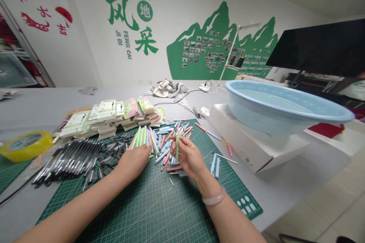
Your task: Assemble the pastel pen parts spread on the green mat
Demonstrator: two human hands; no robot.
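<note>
The right hand (190,157) has its grip pinched on a slim pale-green plastic pen (177,149), probably light, stiff and slightly slippery, best taken mid-barrel, upright above the green gridded cutting mat (137,209), while the left hand's (137,161) grip, beside loose pastel pens (139,136), I cannot tell

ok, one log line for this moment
left hand: at slim light-green plastic pens | right hand: pinching slim light-green plastic piece | below: green gridded cutting mat
</note>
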